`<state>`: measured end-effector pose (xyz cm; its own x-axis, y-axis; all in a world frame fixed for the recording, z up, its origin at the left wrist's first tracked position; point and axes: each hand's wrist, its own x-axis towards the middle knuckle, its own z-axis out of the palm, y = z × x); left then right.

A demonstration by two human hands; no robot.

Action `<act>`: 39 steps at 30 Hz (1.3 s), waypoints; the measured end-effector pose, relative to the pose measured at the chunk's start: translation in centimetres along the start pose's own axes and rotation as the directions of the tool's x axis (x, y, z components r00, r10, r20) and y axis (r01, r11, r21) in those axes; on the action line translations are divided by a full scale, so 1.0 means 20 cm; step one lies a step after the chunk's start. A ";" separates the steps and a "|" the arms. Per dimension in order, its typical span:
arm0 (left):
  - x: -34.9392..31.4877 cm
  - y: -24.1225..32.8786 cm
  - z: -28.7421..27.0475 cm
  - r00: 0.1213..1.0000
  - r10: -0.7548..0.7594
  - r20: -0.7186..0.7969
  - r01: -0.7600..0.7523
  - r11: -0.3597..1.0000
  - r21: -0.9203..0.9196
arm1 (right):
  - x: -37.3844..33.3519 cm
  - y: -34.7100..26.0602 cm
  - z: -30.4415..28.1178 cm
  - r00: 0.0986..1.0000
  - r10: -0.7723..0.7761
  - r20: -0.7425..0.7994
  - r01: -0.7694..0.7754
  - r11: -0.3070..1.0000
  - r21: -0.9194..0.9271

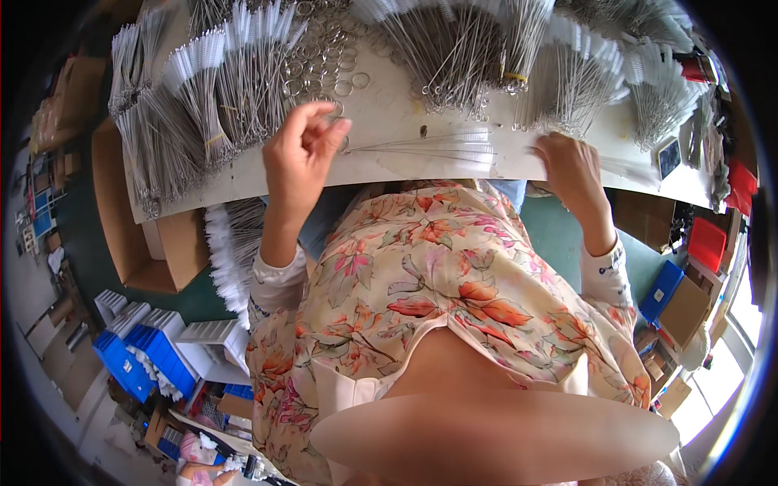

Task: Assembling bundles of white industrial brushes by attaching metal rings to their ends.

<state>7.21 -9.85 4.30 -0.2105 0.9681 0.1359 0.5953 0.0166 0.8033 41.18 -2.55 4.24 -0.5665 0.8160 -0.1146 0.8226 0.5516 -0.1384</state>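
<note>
My left hand [304,150] is raised over the table's near part, thumb and forefinger bent around a metal ring [339,108]. Just beside its thumb, a small fan of wire-handled brushes [429,149] lies flat, looped ends toward this hand and white bristles pointing right. To the right of those bristles is my right hand [571,166], held low over the table edge. Its fingertips are smeared by motion, and whether anything is between them is not visible. Many loose metal rings [324,61] are spread beyond my left hand.
Bundles of wire brushes stand along the white table [381,101] at left [215,93] and right [567,81]. A phone-like device [669,159] lies near the right edge. An open cardboard box [154,243] is below the table's left end, with blue and grey crates [166,348] behind.
</note>
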 end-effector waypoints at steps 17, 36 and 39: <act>0.09 0.10 -0.19 0.960 0.140 0.244 -0.001 0.869 -0.495 | 0.43 -0.69 -0.04 0.879 -0.302 -0.369 0.472 0.445 0.761; 0.18 0.41 -0.15 0.876 0.461 -0.143 -0.482 0.818 -0.313 | 0.42 -0.66 -0.42 0.986 -0.119 -0.120 0.107 -0.107 0.988; 0.20 0.43 -0.17 0.830 0.528 -0.180 -0.557 0.800 -0.222 | 0.44 -0.65 -0.43 0.977 -0.117 -0.177 0.171 -0.061 0.983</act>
<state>8.89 -6.58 13.69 0.0002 0.7676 0.6409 0.4213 -0.5813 0.6961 25.88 -0.96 13.56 -0.6407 0.7637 0.0784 -0.1962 -0.0642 -0.9785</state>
